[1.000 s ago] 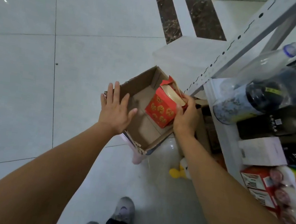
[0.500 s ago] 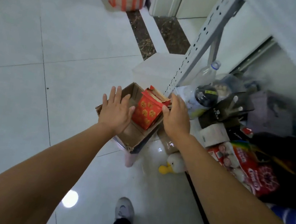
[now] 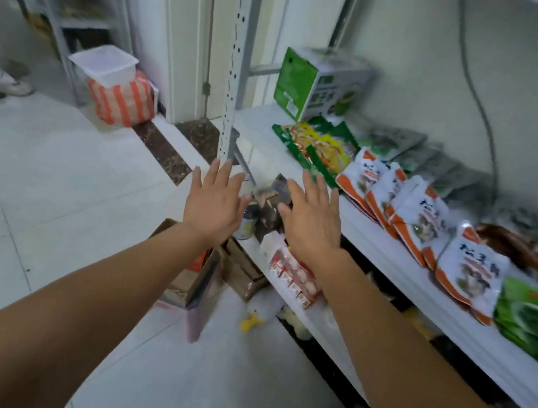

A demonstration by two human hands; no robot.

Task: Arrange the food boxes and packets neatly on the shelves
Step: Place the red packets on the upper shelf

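A view from above looks down along two bare forearms reaching forward beside a white metal shelf (image 3: 257, 127). The left hand (image 3: 215, 202) and the right hand (image 3: 313, 218) hover side by side, a little apart, palms down. The fingers of both are straight and spread, and they grasp nothing.

The food lies on the shelf to the right of the hands. A green and white cardboard box (image 3: 317, 85) stands at the far end, near the wall. In front of it lie flat green and yellow packets (image 3: 316, 145). Next comes a row of overlapping white and orange packets (image 3: 407, 211) along the front edge. Grey-green flat packets (image 3: 428, 156) lie behind them against the wall. Bright green packets (image 3: 533, 317) lie nearest the camera, at the right edge.

On a lower shelf, below the right wrist, sit red and white packets (image 3: 292, 275). A dark bottle (image 3: 248, 216) shows between the two hands; the things around it are too blurred to name.

A brown open cardboard box (image 3: 195, 283) stands on the white tiled floor (image 3: 40, 190) under the left forearm, with something red (image 3: 199, 261) showing inside. A white and yellow duck toy (image 3: 260, 312) lies on the floor just beside the box. A grey perforated shelf post (image 3: 236, 62) rises beyond the hands. Further left, an orange and white striped bag (image 3: 122, 102) carries a translucent white plastic tub (image 3: 104, 64) on top.
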